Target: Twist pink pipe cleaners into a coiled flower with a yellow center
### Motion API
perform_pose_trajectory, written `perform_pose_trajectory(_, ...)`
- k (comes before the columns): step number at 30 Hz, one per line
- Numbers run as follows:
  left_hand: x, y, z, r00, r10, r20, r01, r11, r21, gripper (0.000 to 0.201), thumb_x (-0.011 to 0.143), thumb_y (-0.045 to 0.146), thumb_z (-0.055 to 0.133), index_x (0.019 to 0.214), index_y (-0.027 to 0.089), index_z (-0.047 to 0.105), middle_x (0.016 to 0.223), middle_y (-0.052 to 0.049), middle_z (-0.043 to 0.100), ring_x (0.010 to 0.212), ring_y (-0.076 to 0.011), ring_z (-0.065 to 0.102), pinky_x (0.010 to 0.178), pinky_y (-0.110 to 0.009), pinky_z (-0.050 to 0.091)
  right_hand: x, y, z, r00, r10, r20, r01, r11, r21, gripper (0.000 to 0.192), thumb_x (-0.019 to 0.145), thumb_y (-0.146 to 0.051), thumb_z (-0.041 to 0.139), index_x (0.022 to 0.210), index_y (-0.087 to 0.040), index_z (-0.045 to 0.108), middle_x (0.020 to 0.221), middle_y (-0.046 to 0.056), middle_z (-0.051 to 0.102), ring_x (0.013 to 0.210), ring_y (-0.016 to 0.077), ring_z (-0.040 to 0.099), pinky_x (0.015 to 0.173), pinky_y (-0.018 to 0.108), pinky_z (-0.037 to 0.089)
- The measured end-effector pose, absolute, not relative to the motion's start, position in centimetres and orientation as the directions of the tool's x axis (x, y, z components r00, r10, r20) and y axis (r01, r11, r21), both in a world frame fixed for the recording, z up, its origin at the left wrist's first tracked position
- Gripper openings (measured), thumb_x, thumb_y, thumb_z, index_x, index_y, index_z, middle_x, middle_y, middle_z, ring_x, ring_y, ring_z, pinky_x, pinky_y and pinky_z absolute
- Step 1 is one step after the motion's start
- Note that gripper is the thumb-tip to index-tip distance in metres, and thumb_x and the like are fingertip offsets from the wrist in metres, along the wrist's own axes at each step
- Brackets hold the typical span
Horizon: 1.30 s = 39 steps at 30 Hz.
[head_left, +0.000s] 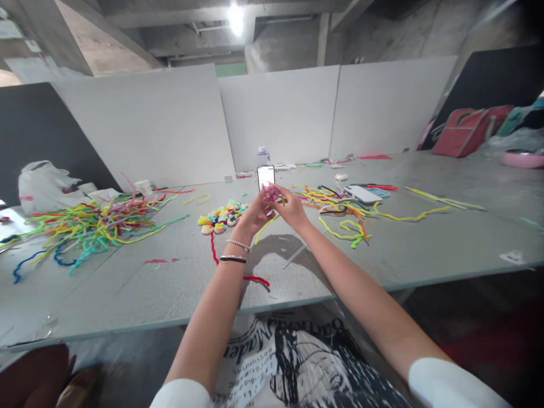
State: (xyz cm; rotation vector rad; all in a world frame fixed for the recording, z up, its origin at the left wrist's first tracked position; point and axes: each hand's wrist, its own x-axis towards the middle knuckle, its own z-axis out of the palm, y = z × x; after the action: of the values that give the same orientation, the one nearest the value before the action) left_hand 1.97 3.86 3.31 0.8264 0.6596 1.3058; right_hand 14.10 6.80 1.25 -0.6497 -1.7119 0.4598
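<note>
My left hand [255,215] and my right hand [292,211] meet above the middle of the table. Between their fingertips they pinch a small pink curled pipe cleaner piece [271,193]. Just behind it stands a phone [266,175] with a lit screen. A heap of small pipe cleaner flowers [223,216] in several colours lies left of my left hand. Under my left wrist runs a red pipe cleaner [257,279], partly hidden by the arm. Near my right hand lies a loose tangle of pipe cleaners [346,224], mostly yellow and orange.
A large pile of coloured pipe cleaners [102,221] spreads on the left beside a white plastic bag [46,187]. Light-coloured phones [363,194] lie on the right. A bottle [262,154] stands at the back before white panels [280,113]. A red bag [463,133] sits far right.
</note>
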Motion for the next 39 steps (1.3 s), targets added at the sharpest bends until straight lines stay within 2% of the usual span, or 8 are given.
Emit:
perform_pose_trajectory(9,1.7,3.9,3.0,0.210,0.977,0.032,-0.562,0.094,0.822,0.022,0.075,0.040,0.065,0.074,0.018,0.066,0.065,0.001,0.063,0.062,-0.0095,0.055,0.061,-0.024,0.039,14.1,7.1,1.2,-0.147,0.607,0.781,0.142,0.795,-0.590,0.040,0.073,-0.023,0.061,0.113,-0.023,0.064,0.115,0.005,0.064,0.107,0.0210,0.057,0.093,0.033,0.044)
perform_pose_trajectory(17,1.6,3.7,3.0,0.247,0.969,0.034,-0.565,0.115,0.817,0.025,0.076,0.044,0.063,0.075,0.019,0.066,0.069,0.000,0.064,0.063,-0.0097,0.054,0.062,-0.024,0.039,13.9,7.2,0.9,-0.099,0.640,0.762,0.144,0.767,-0.625,0.039,0.070,-0.013,0.055,0.106,-0.021,0.068,0.107,0.004,0.068,0.101,0.0215,0.060,0.092,0.035,0.044)
perform_pose_trajectory(21,1.6,3.7,3.0,0.271,0.959,0.081,-0.563,0.090,0.822,0.021,0.074,0.040,0.066,0.080,0.020,0.066,0.072,0.001,0.064,0.062,-0.0077,0.055,0.061,-0.021,0.040,13.9,7.0,1.1,-0.098,0.673,0.733,0.125,0.739,-0.662,0.041,0.071,-0.020,0.059,0.111,-0.020,0.065,0.111,0.006,0.066,0.101,0.0223,0.060,0.086,0.033,0.047)
perform_pose_trajectory(24,1.4,3.7,3.0,0.251,0.962,0.110,-0.558,0.051,0.828,0.014,0.073,0.032,0.068,0.080,0.020,0.066,0.072,0.002,0.064,0.061,-0.0064,0.054,0.063,-0.020,0.041,14.0,6.7,1.7,-0.161,0.696,0.700,0.053,0.714,-0.698,0.053,0.071,-0.030,0.064,0.122,-0.021,0.057,0.121,0.006,0.060,0.106,0.0231,0.057,0.082,0.032,0.049)
perform_pose_trajectory(28,1.1,3.8,3.1,0.204,0.966,0.158,-0.586,-0.009,0.810,0.022,0.071,0.028,0.070,0.092,0.024,0.066,0.080,0.002,0.065,0.067,-0.0063,0.055,0.061,-0.019,0.039,14.5,6.1,2.5,-0.288,0.666,0.688,-0.109,0.691,-0.715,0.056,0.075,-0.037,0.062,0.128,-0.023,0.052,0.129,0.004,0.055,0.116,0.0220,0.051,0.093,0.031,0.044)
perform_pose_trajectory(31,1.2,3.8,3.2,0.223,0.961,0.165,-0.565,-0.010,0.825,0.030,0.070,0.033,0.071,0.098,0.025,0.065,0.088,0.001,0.065,0.072,-0.0075,0.056,0.058,-0.019,0.037,14.7,6.1,2.6,-0.269,0.688,0.674,-0.150,0.661,-0.735,0.052,0.076,-0.041,0.061,0.124,-0.022,0.056,0.126,0.004,0.057,0.117,0.0218,0.051,0.098,0.033,0.041)
perform_pose_trajectory(35,1.8,3.7,3.2,0.267,0.955,0.129,-0.524,0.032,0.851,0.027,0.069,0.038,0.071,0.090,0.021,0.066,0.084,0.000,0.064,0.073,-0.0077,0.056,0.062,-0.019,0.039,14.6,6.4,2.4,-0.260,0.715,0.649,-0.112,0.645,-0.756,0.051,0.074,-0.044,0.063,0.119,-0.020,0.059,0.115,0.004,0.064,0.108,0.0224,0.057,0.096,0.035,0.042)
perform_pose_trajectory(39,2.1,3.5,3.1,0.283,0.955,0.086,-0.581,0.099,0.808,0.020,0.073,0.038,0.068,0.082,0.019,0.065,0.078,0.001,0.065,0.072,-0.0078,0.057,0.068,-0.021,0.041,14.6,6.7,2.2,-0.278,0.709,0.648,-0.124,0.642,-0.756,0.052,0.072,-0.043,0.066,0.118,-0.019,0.060,0.114,0.005,0.065,0.104,0.0224,0.060,0.092,0.034,0.045)
